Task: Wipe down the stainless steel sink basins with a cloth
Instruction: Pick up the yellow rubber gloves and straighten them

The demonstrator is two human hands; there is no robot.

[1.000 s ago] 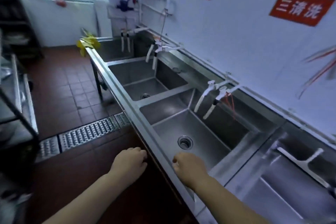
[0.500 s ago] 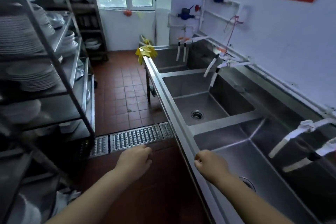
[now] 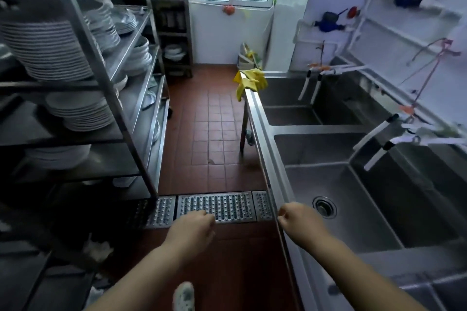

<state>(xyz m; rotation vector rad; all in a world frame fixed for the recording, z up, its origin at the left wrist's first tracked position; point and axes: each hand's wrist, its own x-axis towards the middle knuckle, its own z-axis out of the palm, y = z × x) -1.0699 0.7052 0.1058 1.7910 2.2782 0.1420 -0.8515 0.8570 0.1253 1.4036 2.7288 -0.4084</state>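
Curled left hand (image 3: 193, 228) and right hand (image 3: 299, 219) beside sink (image 3: 353, 212).

A red tiled floor (image 3: 214, 118) runs up the frame's centre, a metal drain grate (image 3: 217, 206) lying across it at lower centre.
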